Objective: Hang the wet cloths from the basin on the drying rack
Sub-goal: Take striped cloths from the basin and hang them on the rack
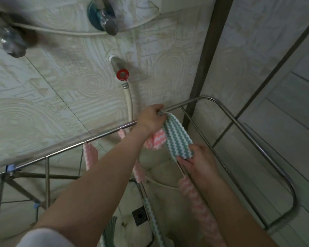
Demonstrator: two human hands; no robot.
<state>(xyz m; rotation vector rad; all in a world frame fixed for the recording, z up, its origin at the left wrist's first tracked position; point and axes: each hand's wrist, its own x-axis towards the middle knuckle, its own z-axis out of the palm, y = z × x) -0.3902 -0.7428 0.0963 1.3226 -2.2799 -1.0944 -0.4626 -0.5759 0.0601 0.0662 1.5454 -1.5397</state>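
Both hands grip the green cloth (177, 136) — left hand (151, 118) pinching one end at the drying rack (239, 122) rail, right hand (202, 161) clutching the other end nearer the person — apparently to spread it flat.

A green-and-white cloth (177, 138) with a ribbed zigzag knit is showing a soft, matt pile beside a pink-and-white cloth (154, 139) of the same weave. The drying rack (248, 138) is gleaming as smooth, polished metal tubing. Behind it, wall tiles (61, 82) are carrying rough embossed swirls in a dull finish, while a glossy red plastic tap handle (122, 74) is sitting above a smooth pale hose (129, 102).
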